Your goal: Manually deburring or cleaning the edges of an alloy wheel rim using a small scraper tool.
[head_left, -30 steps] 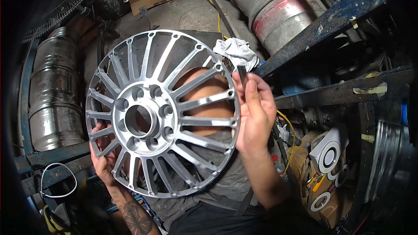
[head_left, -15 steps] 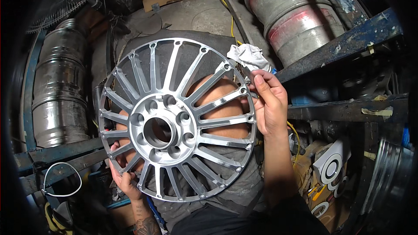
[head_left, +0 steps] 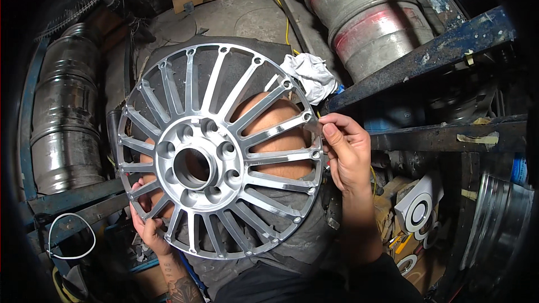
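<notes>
At the far left a stack of bare metal wheel barrels stood on end beside a blue steel frame, and a loop of white cable hung below the frame's lower bar. Next to these, a silver multi-spoke wheel face filled the middle of the view, tilted toward the camera and resting over the person's lap, with a bare knee showing through the gaps between its spokes. The left hand gripped the wheel face at its lower left edge, the fingers curled through the spoke gaps and around the rim. The hub, with its large centre bore and ring of bolt holes, sat slightly left of the wheel's middle. Behind the upper right rim lay a crumpled white rag on the grey floor, just beside the wheel face but not clearly touching it. The right hand met the wheel face at its right edge, thumb and forefinger pressed together on a small thin piece against the end of a spoke; what that piece was could not be told. Farther right, another grey wheel barrel with a reddish band leaned across the top, and a blue painted beam ran under it. At the lower right sat rolls of tape among clutter.
</notes>
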Available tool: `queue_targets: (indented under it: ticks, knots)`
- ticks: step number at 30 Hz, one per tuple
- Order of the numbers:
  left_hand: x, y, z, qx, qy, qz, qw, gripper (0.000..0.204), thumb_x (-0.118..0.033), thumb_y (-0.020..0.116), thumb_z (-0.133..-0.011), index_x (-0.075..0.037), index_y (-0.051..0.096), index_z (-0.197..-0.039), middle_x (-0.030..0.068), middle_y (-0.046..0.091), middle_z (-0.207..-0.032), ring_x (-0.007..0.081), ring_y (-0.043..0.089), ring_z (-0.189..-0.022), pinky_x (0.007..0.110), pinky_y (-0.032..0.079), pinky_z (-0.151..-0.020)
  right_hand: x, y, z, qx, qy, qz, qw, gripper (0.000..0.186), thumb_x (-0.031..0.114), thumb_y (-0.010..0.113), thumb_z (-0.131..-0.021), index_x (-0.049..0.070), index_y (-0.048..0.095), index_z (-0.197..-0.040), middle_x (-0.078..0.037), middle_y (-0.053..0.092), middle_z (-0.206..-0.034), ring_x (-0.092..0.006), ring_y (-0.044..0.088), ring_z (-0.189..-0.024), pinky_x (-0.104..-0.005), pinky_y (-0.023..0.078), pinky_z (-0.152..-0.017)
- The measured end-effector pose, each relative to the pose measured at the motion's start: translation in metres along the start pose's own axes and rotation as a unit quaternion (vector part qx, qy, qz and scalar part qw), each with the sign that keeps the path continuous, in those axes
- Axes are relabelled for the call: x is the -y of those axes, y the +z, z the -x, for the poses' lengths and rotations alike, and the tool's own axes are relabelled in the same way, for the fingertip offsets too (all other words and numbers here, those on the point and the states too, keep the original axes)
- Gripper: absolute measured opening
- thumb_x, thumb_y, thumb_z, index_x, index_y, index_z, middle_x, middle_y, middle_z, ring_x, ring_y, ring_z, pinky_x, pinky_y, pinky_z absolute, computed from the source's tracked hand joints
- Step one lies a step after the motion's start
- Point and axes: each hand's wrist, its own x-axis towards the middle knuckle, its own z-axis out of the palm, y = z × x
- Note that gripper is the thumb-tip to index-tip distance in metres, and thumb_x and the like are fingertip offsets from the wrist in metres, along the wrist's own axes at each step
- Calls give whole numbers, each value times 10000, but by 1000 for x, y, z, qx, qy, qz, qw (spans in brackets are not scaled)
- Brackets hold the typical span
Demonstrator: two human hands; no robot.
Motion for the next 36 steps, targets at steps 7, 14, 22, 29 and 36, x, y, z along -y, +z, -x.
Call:
queue_targets:
  ticks: [7,14,22,29,36]
  knots:
    - [-4,5,2,-7,8,0,1000,892,-57,437,-606,103,305,-1474,247,411,-1490,330,406,-1408,430,286,-1194,-14,-2,33,-19,-59,44,997,138,29,648,-953,-30,684,-1073,-51,683,-936,-98,619,-838,-228,499,-775]
    - [-3,-4,1,21,13,-20,999,862,-60,428,-661,79,281,-1499,231,387,-1521,312,395,-1418,422,326,-1175,-32,-12,58,-39,-140,102,984,143,-45,669,-910,-49,686,-1051,-93,692,-962,-126,627,-866,-238,486,-807]
    - [-3,-7,4,22,12,-18,1000,855,-54,427,-671,79,285,-1503,227,390,-1520,309,409,-1406,417,314,-1179,-31,-9,85,-40,-164,214,962,115,-41,703,-874,-12,719,-985,-93,709,-919,-151,653,-819,-280,496,-832]
    - [-16,8,6,9,-5,52,999,959,-116,473,-608,100,227,-1510,252,334,-1542,334,311,-1461,431,194,-1229,-34,-9,106,77,-291,285,910,98,-11,711,-862,12,720,-957,-64,668,-827,-199,611,-793,-376,488,-835]
    - [-32,-10,-46,149,-51,110,981,766,-297,412,-925,41,138,-1556,236,211,-1609,329,245,-1488,456,217,-1217,-40,10,74,-135,-164,-69,975,156,21,553,-995,-32,610,-1131,-85,637,-1005,-140,607,-884,-284,500,-809]
